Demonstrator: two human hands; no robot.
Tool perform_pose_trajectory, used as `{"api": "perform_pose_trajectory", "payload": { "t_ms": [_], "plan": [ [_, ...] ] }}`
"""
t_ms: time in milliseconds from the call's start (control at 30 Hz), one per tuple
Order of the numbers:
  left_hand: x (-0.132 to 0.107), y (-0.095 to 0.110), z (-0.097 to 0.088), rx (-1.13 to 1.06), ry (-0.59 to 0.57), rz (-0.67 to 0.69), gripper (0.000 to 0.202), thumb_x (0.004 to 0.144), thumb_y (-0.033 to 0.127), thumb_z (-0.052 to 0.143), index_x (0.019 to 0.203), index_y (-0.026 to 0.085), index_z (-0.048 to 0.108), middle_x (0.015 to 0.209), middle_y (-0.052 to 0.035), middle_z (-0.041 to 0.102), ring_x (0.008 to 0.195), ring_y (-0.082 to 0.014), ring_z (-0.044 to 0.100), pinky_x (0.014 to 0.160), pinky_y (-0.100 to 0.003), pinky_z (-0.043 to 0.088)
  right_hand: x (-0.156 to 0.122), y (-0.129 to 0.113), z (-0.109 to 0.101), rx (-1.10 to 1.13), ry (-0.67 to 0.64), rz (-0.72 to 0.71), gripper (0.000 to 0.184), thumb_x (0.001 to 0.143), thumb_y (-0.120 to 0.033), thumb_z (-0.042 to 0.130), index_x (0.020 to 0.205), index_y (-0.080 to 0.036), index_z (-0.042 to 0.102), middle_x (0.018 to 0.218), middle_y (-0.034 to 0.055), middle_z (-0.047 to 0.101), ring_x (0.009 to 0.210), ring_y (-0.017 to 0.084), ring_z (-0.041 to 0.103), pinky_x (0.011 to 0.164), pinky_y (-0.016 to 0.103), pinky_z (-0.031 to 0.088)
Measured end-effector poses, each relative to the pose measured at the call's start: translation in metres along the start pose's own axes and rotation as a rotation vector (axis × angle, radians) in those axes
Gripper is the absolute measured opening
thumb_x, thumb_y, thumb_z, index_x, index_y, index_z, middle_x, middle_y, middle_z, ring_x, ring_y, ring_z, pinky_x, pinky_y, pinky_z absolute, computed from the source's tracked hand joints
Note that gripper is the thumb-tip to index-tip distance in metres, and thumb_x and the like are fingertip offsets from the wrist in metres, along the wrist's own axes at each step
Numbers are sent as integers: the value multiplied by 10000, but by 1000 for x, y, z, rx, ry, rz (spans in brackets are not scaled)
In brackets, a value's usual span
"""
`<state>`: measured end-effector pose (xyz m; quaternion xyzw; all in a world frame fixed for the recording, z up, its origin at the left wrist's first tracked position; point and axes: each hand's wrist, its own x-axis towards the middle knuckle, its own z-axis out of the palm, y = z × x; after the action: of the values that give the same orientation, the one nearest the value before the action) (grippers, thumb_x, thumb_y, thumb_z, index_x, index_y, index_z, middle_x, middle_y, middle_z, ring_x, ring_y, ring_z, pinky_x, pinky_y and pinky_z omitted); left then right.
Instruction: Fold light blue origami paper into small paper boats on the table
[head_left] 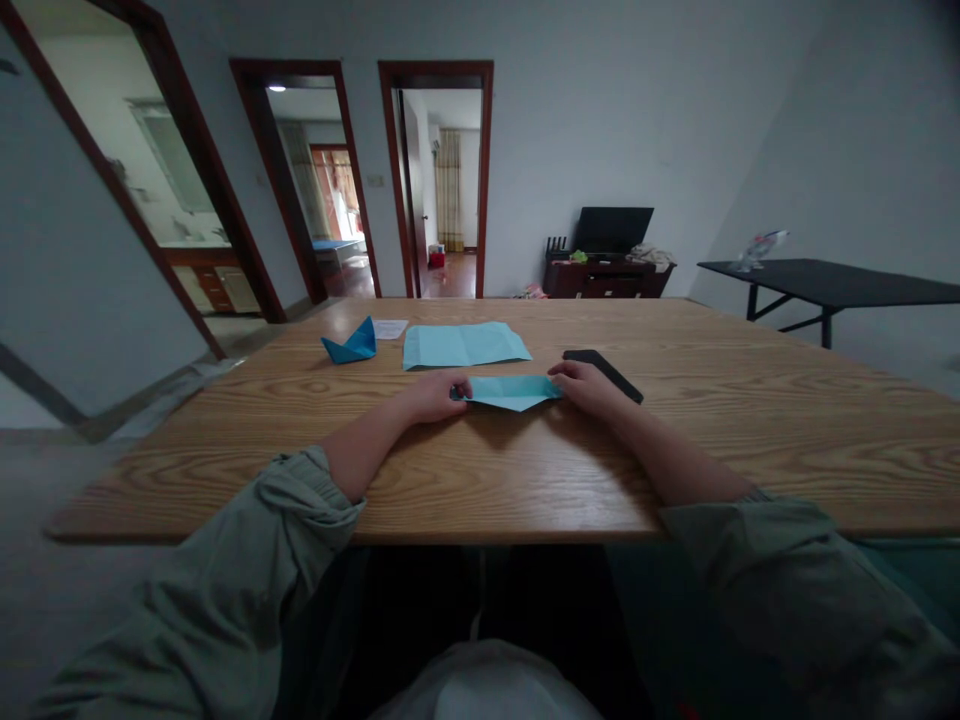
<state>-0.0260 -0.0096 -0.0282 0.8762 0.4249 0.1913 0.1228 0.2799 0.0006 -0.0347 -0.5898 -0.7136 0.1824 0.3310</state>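
A light blue folded paper (514, 391) is stretched between my two hands, just above the wooden table. Its lower edge comes to a shallow point in the middle. My left hand (439, 396) is closed on its left end, and my right hand (585, 385) pinches the right end. Beyond it lies a creased light blue sheet (465, 344), flat on the tabletop. To the left of that sheet stands a darker blue folded paper boat (354, 343). Close by my right hand rests a flat black object (609, 374), partly covered by that hand; its kind is unclear.
The wooden table (750, 430) spreads wide around my hands, its front edge near my body. A small white card (390, 329) lies behind the boat. Farther off are a black table (840, 280) at the right and a cabinet with a dark screen (613, 230).
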Motion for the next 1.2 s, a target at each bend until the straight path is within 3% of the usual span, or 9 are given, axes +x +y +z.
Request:
{"api": "perform_pose_trajectory", "payload": {
  "t_ms": [300,800,1000,1200],
  "plan": [
    [0,-2,-1,28,12,12,197,705,260,586,875,191,659,842,-16,630,740,-151,561,650,-233,409,-8,-7,-4,-103,-146,-80,171,712,-258,594,834,-155,657,743,48,651,669,164,576,606,262,443],
    [-3,2,-5,5,-14,62,190,689,283,597,855,197,631,767,5,609,655,-132,525,600,-222,398,-10,-7,-5,-115,-143,-135,199,764,-341,566,812,-167,649,719,35,633,645,149,557,603,263,437],
    [-3,1,-7,-4,43,57,207,719,310,574,862,191,664,821,-13,648,721,-149,561,686,-245,426,-10,-8,-8,-145,-141,-134,260,756,-399,591,831,-172,692,738,37,656,613,142,546,550,254,413],
    [-3,-1,-8,-45,58,40,210,728,320,560,855,187,663,845,-17,655,776,-159,577,746,-258,440,-10,-8,-6,-109,-150,-172,247,794,-359,565,898,-174,693,801,52,673,681,159,572,641,273,445]
  ]
}}
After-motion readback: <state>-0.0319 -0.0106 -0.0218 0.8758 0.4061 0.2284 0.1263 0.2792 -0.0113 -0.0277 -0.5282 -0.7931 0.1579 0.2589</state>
